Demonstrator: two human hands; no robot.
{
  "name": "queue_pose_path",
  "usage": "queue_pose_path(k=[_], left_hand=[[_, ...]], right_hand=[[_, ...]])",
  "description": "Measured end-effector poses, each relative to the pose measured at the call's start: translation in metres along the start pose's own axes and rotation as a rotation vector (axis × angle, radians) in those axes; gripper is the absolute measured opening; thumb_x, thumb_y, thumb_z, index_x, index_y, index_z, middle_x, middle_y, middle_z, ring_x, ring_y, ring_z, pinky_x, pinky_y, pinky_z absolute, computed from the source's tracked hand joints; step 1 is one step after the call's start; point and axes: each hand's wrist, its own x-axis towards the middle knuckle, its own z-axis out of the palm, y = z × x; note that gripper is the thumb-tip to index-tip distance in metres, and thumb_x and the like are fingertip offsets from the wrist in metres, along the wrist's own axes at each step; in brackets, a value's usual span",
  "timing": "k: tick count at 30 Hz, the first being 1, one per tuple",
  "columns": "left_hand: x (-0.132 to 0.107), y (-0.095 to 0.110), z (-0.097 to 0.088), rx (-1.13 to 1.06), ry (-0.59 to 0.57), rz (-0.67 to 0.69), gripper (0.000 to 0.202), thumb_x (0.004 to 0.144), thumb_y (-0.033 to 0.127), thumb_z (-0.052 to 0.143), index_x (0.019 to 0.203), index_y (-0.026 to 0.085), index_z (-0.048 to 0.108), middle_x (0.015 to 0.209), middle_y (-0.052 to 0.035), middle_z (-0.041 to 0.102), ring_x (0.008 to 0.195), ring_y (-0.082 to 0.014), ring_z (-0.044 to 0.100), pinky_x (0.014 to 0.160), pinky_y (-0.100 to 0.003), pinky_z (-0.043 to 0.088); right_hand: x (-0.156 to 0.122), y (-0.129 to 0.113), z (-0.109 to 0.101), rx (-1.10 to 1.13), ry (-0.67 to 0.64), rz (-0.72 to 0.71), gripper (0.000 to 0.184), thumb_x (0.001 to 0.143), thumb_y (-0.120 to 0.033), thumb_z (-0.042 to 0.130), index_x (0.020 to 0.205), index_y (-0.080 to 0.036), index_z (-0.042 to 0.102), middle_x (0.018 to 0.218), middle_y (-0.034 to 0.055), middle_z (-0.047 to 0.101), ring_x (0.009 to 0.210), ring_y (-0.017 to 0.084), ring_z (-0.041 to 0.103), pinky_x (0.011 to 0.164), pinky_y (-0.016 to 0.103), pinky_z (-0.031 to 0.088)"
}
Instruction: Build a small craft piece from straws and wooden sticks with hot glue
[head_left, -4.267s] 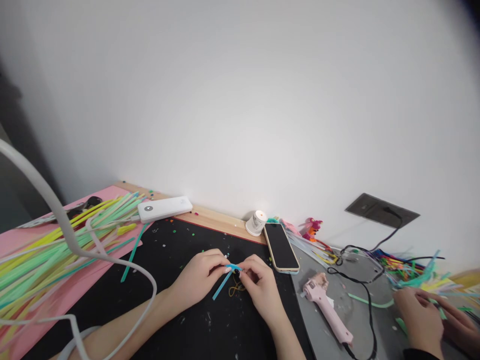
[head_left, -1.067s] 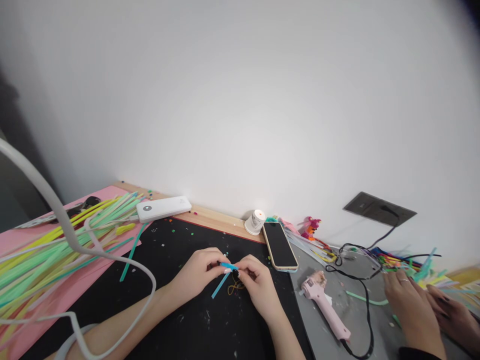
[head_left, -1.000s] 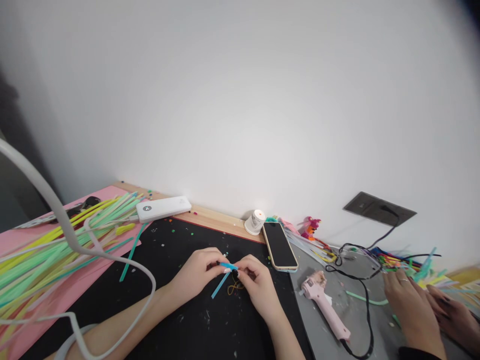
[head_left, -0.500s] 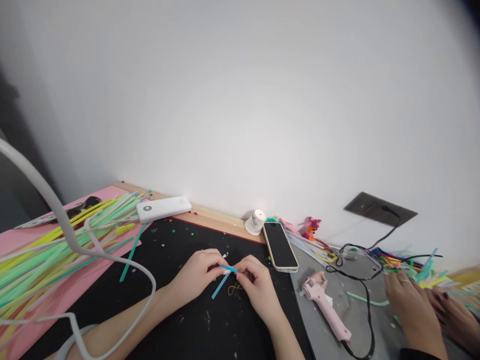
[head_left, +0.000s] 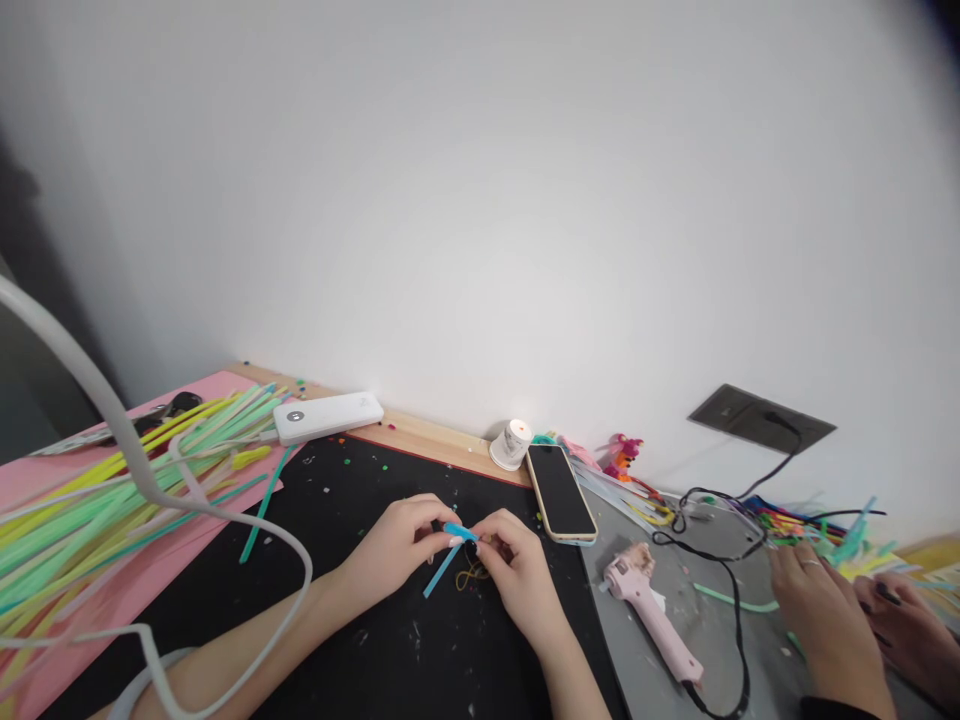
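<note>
Black matting (head_left: 375,645) covers the lower centre of the frame; over it, the left hand (head_left: 401,540) and right hand (head_left: 517,565) together pinch a blue strip (head_left: 442,572).

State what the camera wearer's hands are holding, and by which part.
A blue strip: the left hand and right hand pinch its upper part between their fingertips, with one tail sticking out free below.

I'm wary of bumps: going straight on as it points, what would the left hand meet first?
Beyond the blue strip it pinches, the left hand would probably meet the right hand first, though depth is unclear.
</note>
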Motion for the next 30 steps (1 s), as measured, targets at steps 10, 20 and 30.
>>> queue_pose_path(k=[10, 20, 30], left_hand=[[-0.0011, -0.0003, -0.0006, 0.028, 0.006, -0.003, 0.015, 0.081, 0.022, 0.054, 0.073, 0.016, 0.066, 0.07, 0.0027, 0.053, 0.053, -0.0082, 0.051, 0.053, -0.019, 0.042], [-0.0011, 0.0011, 0.0003, 0.072, -0.013, 0.013, 0.015, 0.081, 0.02, 0.055, 0.071, 0.017, 0.066, 0.068, 0.0028, 0.051, 0.055, -0.0092, 0.051, 0.054, -0.019, 0.04], [-0.0026, 0.0056, 0.0002, 0.105, -0.011, 0.021, 0.016, 0.081, 0.019, 0.055, 0.07, 0.017, 0.066, 0.067, 0.0031, 0.051, 0.057, -0.0098, 0.052, 0.055, -0.019, 0.039]], right_hand=[[0.0003, 0.0055, 0.0026, 0.015, 0.006, 0.037, 0.017, 0.076, -0.009, 0.054, 0.083, -0.021, 0.065, 0.073, -0.0018, 0.049, 0.059, 0.012, 0.043, 0.053, 0.023, 0.033], [-0.0002, 0.0038, 0.004, -0.032, -0.043, 0.005, 0.016, 0.081, -0.009, 0.053, 0.073, -0.019, 0.061, 0.072, -0.0015, 0.052, 0.062, 0.013, 0.046, 0.056, 0.024, 0.033], [0.0, 0.002, 0.0041, -0.06, -0.037, 0.014, 0.017, 0.082, -0.008, 0.051, 0.071, -0.019, 0.058, 0.07, -0.0017, 0.05, 0.063, 0.013, 0.046, 0.057, 0.024, 0.033]])
